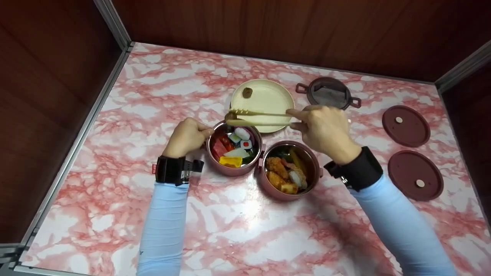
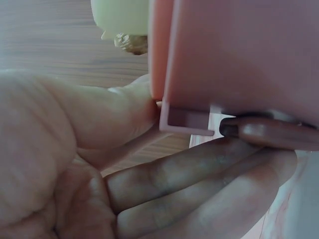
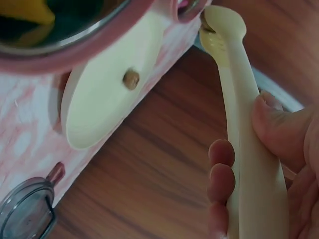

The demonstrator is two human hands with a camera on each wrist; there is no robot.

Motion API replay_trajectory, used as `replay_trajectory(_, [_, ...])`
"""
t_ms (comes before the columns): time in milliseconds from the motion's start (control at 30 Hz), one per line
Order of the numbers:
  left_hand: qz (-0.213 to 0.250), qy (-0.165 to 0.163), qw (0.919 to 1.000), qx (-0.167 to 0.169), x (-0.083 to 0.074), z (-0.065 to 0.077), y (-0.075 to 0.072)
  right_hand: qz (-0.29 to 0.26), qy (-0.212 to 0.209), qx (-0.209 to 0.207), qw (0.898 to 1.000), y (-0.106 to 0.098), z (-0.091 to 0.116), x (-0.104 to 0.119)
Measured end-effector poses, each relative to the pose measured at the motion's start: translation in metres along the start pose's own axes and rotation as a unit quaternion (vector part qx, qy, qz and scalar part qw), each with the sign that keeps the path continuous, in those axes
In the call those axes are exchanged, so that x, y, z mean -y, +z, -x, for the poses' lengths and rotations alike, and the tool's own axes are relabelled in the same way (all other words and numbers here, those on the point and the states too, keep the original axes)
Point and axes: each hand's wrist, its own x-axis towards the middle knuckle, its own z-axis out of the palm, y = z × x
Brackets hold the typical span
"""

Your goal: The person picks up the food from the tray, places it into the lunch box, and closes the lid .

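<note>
My left hand [image 1: 186, 138] holds the left pink pot [image 1: 234, 170] at its left side handle, with thumb and fingers about it in the left wrist view. Inside lie food pieces, among them a yellow block [image 1: 231, 161] and rolls. Cream tongs [image 1: 264, 124] are gripped in my right hand [image 1: 326, 130]. Their tips pinch a brown food piece [image 1: 231, 115] above the pot's back rim. Behind, a cream plate [image 1: 272, 97] carries another brown piece [image 1: 247, 92]. To the right stands a second pink pot [image 1: 282, 194] of mixed food, beneath my right forearm's inner side.
A dark lid with side handles and a see-through middle [image 1: 330, 94] lies behind the right hand. Two round maroon lids [image 1: 406, 128] lie at the right on the marbled table [image 1: 115, 207]. Brown panels [image 1: 268, 30] wall the table in.
</note>
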Motion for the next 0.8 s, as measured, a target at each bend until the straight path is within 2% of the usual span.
replay_trajectory(167, [0.001,0.001,1.0,-0.001,0.002,0.0,0.0,0.02,-0.047,-0.002,0.999,0.004,0.005,0.012])
replay_trajectory(367, [0.004,-0.002,1.0,0.0,0.0,0.0,0.001,0.041,-0.079,-0.01,0.996,0.006,0.007,0.016])
replay_trajectory(567, [0.0,-0.001,1.0,0.002,0.0,0.0,0.001,0.063,-0.094,-0.031,0.993,0.007,0.008,0.016])
replay_trajectory(800, [-0.011,0.012,0.9998,-0.007,0.0,0.0,0.0,0.054,-0.089,-0.023,0.994,0.007,0.006,0.016])
